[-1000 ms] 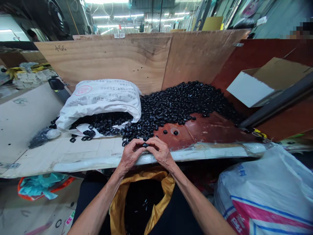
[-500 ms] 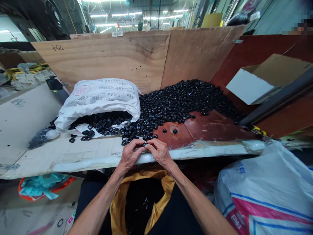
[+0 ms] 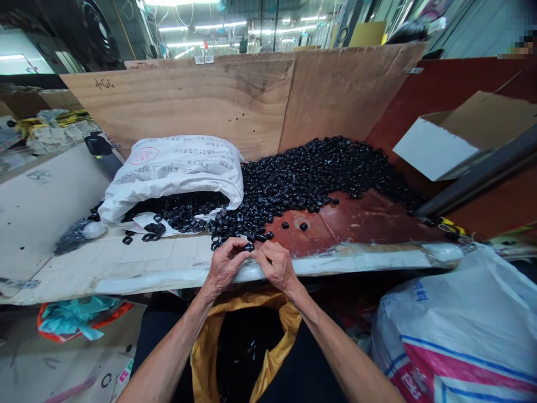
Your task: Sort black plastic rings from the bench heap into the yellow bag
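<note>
Plywood boards (image 3: 188,101) wall off the back of a worktable (image 3: 138,263) in a strip-lit workshop. On the left of the table a white sack (image 3: 176,168) lies on its side, with small black plastic rings spilling from its mouth. At the near edge of the table the left hand (image 3: 224,268) has its fingers curled in, and its fingertips pinch a black ring (image 3: 250,247). The right hand (image 3: 277,267) meets it from the other side, its fingertips closed on the same ring. The ring is too small to tell whether it is one piece or two. Below the hands, a yellow bag (image 3: 205,347) hangs open in the person's lap. Farther back and to the right, a heap of rings (image 3: 319,168) spreads along the boards. An open cardboard box (image 3: 457,140) lies beyond it, and a striped woven sack (image 3: 457,330) stands at the lower right.
</note>
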Demonstrator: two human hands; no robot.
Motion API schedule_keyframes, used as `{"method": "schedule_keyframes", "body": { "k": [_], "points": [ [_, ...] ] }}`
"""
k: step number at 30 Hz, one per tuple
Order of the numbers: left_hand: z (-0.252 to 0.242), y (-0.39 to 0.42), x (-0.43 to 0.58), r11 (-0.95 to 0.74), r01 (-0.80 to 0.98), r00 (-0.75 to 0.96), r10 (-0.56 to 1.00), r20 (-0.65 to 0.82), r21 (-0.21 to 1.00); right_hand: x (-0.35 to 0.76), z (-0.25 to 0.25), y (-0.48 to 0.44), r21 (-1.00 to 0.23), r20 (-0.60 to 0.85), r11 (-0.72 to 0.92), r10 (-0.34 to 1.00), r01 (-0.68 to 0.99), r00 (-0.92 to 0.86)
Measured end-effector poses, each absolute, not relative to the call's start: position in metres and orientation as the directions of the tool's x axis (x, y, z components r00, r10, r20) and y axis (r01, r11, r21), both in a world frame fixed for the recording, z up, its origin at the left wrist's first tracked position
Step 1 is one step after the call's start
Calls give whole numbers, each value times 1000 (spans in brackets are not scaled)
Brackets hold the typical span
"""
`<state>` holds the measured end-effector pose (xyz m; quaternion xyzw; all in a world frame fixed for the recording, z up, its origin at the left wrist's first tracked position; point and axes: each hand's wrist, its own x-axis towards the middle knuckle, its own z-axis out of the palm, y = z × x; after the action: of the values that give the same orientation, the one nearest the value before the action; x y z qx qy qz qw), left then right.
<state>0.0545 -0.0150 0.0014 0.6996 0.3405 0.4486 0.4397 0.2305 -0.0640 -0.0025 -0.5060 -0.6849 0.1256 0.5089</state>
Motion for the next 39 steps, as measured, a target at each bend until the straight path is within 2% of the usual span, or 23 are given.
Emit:
{"method": "schedule_keyframes", "body": {
  "k": [3, 8, 14, 16, 19, 21, 25, 26, 30, 34, 36, 39],
  "points": [
    [2, -15, 55, -368, 89, 353, 880, 317, 925, 231, -1, -65, -713, 572, 453, 817, 535, 71],
    [3, -15, 55, -349, 82, 359, 884, 299, 934, 233, 1, -63, -727, 553, 459, 832, 511, 40],
    [11, -18, 53, -355, 81, 425, 858, 290, 931, 228, 4, -67, -789, 534, 471, 844, 394, 60],
    [12, -25, 50, -436, 104, 441, 826, 351, 894, 221, 5, -75, -829, 463, 379, 877, 412, 126],
    [11, -44, 44, -548, 124, 450, 774, 445, 827, 208, 8, -96, -905, 268, 159, 934, 394, 238],
    [8, -61, 41, -480, 108, 423, 814, 397, 870, 200, 11, -110, -931, 195, 95, 946, 353, 259],
    [3, -86, 33, -136, -9, 355, 926, 131, 991, 193, 13, -132, -937, 270, 221, 949, 270, 162],
    [2, -90, 31, -114, -19, 354, 929, 113, 993, 192, 13, -135, -939, 270, 228, 952, 258, 142],
    [2, -102, 20, -223, 42, 340, 920, 196, 974, 187, 13, -145, -964, 160, 125, 978, 236, 134],
    [0, -112, 11, -94, -30, 320, 942, 99, 995, 178, 14, -153, -930, 294, 262, 952, 258, 90],
    [1, -116, 6, -127, -6, 312, 942, 123, 992, 172, 14, -156, -966, 193, 173, 977, 193, 89],
    [5, -121, 1, -300, 102, 357, 901, 246, 949, 165, 11, -159, -995, -91, -94, 992, 22, 92]
  ]
}}
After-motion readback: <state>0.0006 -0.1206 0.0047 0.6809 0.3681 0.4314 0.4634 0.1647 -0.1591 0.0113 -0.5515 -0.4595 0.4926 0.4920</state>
